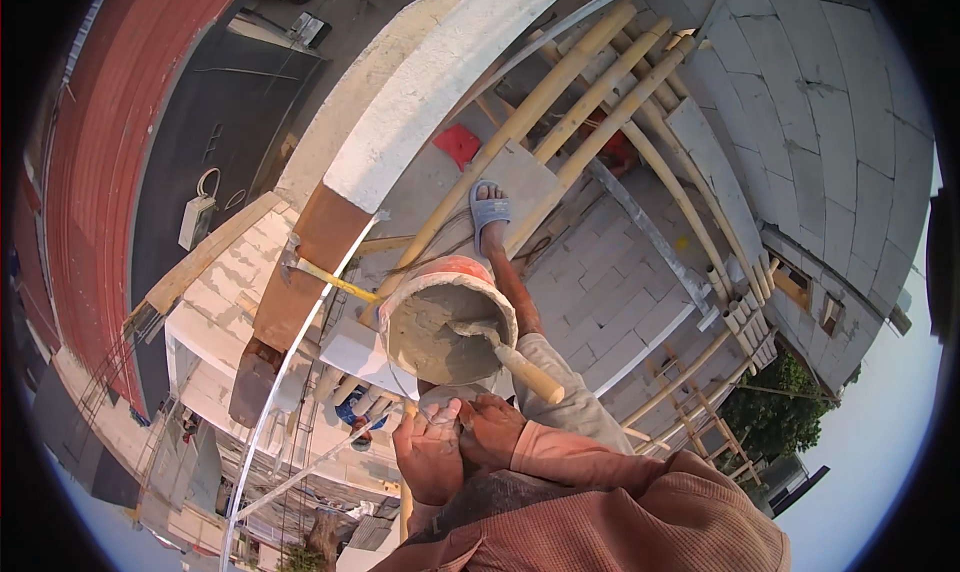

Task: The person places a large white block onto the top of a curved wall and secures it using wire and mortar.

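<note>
A bucket [460, 268] with a reddish outside and a mortar-crusted rim stands just beyond my hands. Wet grey mortar [425, 337] fills much of it. A trowel [535, 376] rests in the bucket, its blade in the mortar and its wooden handle over the near right rim; neither hand touches it. Close below the bucket, my left hand [430, 454] is turned palm up with its fingers partly bent and apart. My right hand [491, 431] is against it, fingers curled in; whatever they hold, if anything, is hidden. Left of the bucket lies a hammer [335, 281] with a yellow handle.
My foot in a grey-blue slipper [490, 210] stands on a board [525, 172] laid over bamboo poles [565, 77]. A pale curved wall edge [430, 82] runs on the left, with a drop beyond it. Grey block walls [790, 92] rise at right. A person [358, 412] is far below.
</note>
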`<state>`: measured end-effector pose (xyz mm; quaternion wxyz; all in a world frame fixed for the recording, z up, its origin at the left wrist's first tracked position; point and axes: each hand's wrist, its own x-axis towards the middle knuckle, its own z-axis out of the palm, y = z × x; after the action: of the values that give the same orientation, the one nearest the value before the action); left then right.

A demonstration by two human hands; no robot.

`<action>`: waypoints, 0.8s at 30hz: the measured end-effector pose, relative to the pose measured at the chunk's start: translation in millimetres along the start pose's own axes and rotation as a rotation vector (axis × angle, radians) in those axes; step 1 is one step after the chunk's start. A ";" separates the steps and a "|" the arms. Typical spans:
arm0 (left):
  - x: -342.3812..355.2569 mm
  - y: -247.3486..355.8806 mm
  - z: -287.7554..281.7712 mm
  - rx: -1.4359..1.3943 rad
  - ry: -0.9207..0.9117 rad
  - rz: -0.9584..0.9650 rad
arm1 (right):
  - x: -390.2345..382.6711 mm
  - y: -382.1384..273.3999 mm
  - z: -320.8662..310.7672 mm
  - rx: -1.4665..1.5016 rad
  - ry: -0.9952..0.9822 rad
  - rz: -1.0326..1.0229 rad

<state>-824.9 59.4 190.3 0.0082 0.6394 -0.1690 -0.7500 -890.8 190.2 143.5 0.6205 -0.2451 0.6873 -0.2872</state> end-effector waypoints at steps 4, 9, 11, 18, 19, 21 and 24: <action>6.3 23.1 117.0 -0.052 -0.213 -0.060 | 28.3 51.2 -75.3 0.145 0.328 0.069; 85.6 80.8 229.9 1.176 -0.375 0.640 | 37.9 90.5 -126.4 0.293 0.640 0.235; 145.7 98.5 280.5 1.736 -0.314 1.100 | 29.5 95.7 -146.4 0.355 0.638 0.313; 271.0 94.6 378.5 2.343 -0.041 1.333 | -8.7 128.7 -182.9 0.773 0.732 0.492; 274.8 95.1 386.1 2.377 0.017 1.242 | -13.1 132.2 -192.1 0.823 0.778 0.473; 281.8 93.2 391.6 2.416 0.067 1.152 | -17.4 143.8 -201.2 0.914 0.853 0.483; 298.1 87.7 384.3 2.361 0.049 1.273 | -20.3 172.5 -196.7 0.886 0.895 0.550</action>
<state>-1266.7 2.1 -23.5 -0.1965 0.0879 -0.9765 -0.0107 -1080.6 345.5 50.2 0.3688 0.3576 0.7324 -0.4470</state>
